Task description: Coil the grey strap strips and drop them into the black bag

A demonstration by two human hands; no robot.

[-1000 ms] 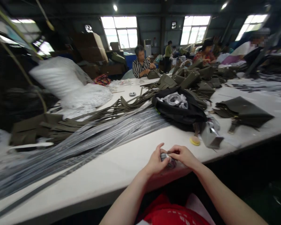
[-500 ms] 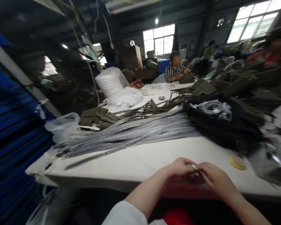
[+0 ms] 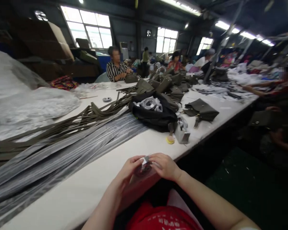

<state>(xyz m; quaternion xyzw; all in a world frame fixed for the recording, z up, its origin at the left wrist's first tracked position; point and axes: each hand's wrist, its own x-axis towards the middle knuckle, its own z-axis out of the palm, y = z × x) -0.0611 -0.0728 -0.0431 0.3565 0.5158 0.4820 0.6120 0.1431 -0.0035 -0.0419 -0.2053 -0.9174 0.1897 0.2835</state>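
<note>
At the near edge of the white table (image 3: pixel 84 183), both my hands are closed on one small object (image 3: pixel 145 160). It has a shiny white-grey piece on top and a dark, see-through part below, and its exact kind is hard to tell. My left hand (image 3: pixel 129 169) pinches it from the left with the thumb and fingers. From the right, my right hand (image 3: pixel 166 166) grips it, fingertips bent over the top. Just beyond my hands lie a yellow-rimmed round disc (image 3: pixel 170 140) and a grey metal box-like holder (image 3: pixel 182 132).
Long plastic-covered strips (image 3: pixel 69 150) and olive straps (image 3: pixel 86 116) run across the left side. A black bag (image 3: pixel 156 116) holds coiled, wrapped cords (image 3: pixel 150 103). Olive bags (image 3: pixel 201 110) are spread to the right. A person in stripes (image 3: pixel 117 68) sits opposite; another (image 3: pixel 276 86) sits at right.
The view has swung to the right, so the black bag and my hands appear further left. More of the table's right side shows. Both hands still hold the small object.
</note>
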